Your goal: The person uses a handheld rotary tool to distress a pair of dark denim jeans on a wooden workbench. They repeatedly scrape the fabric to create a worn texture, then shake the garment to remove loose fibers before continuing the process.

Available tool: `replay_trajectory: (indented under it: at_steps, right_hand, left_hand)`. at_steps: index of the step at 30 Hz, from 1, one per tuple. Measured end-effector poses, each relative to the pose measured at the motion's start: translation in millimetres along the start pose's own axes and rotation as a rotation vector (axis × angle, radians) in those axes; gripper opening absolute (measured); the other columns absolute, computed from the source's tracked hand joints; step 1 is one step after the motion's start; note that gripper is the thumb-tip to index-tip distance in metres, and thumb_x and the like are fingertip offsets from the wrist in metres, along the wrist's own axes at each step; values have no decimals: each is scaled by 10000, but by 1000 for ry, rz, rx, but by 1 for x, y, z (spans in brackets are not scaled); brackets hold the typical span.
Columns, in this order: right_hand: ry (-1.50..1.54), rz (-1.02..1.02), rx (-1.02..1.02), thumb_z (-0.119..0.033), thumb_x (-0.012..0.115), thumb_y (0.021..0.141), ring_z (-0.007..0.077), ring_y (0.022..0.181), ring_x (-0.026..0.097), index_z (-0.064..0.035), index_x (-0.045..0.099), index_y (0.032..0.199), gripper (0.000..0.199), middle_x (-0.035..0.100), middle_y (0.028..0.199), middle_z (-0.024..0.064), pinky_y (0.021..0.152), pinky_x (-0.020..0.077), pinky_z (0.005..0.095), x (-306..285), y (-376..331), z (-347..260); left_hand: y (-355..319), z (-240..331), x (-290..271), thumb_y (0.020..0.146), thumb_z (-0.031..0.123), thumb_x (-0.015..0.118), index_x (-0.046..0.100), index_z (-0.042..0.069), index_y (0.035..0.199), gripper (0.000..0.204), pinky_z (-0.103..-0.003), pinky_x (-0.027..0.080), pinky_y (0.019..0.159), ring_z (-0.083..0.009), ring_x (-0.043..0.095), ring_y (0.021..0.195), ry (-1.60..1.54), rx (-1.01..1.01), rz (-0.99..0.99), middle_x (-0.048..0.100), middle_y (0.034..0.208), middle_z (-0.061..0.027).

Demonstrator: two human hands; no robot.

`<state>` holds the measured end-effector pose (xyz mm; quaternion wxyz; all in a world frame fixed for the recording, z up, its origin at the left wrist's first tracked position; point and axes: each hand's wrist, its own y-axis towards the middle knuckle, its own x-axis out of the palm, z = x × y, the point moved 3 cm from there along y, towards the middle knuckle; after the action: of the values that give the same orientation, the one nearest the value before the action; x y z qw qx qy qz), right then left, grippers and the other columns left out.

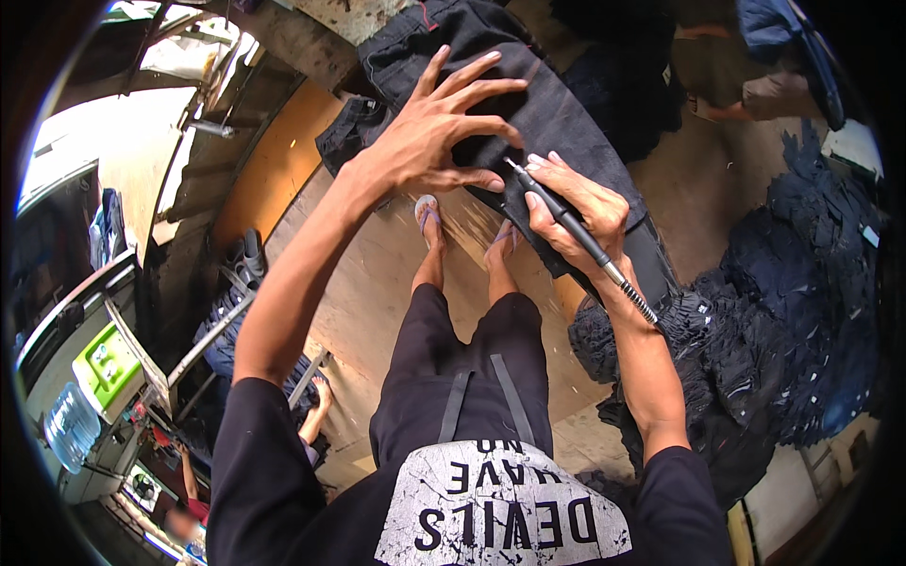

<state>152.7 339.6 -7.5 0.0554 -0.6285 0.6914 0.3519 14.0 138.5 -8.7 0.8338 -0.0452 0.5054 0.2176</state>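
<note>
A pair of black denim trousers [595,123] lies stretched out in front of me, its legs running from the upper left down to the right. My left hand [439,132] rests on the cloth with its fingers spread, thumb and forefinger curving around a patch of it. In my right hand [604,203] is a black pen-shaped handpiece [573,224], held like a pencil. Its thin metal tip points up and left at the denim between my hands; whether it touches cannot be made out. A coiled spring sleeve [634,295] trails from its back end along my right forearm.
Heaps of dark garments [755,321] fill the right side, with another dark pile [623,85] beyond the trousers. Black sandals [247,259], a green dispenser [107,366] and a blue water bottle [71,427] are at left. Other people show at lower left and upper right.
</note>
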Motion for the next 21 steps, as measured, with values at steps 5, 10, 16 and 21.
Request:
replay_trajectory:
  at_steps: [5,10,16,21]
  right_hand:
    - [8,-59,-19,-32,852,816,323,1130,818,31,831,1086,278,842,1070,161,1103,625,486,9,0,3]
    - [-24,-93,-16,-46,864,823,318,1141,816,22,839,1091,277,845,1069,150,1103,627,485,13,-1,5]
    - [-35,-86,-13,-43,865,811,324,1115,824,22,846,1053,251,845,1037,149,1077,643,486,14,2,5]
    - [-62,-62,-7,-16,838,768,327,1073,834,32,845,1031,267,842,1007,162,1046,659,475,12,0,6]
  left_hand:
    - [1,-13,11,724,722,891,748,480,1425,755,-600,85,1402,-342,208,1709,16,-28,10,413,1784,-17]
    - [0,-16,7,815,734,839,688,378,1526,810,-702,44,1347,-450,102,1714,-22,-10,-124,290,1823,-130]
    - [4,-18,-1,845,707,833,701,383,1513,754,-694,49,1350,-449,102,1715,-109,-33,-163,295,1825,-121]
    - [3,-19,4,836,705,844,714,379,1500,751,-704,55,1346,-451,101,1714,-76,-32,-156,292,1825,-124]
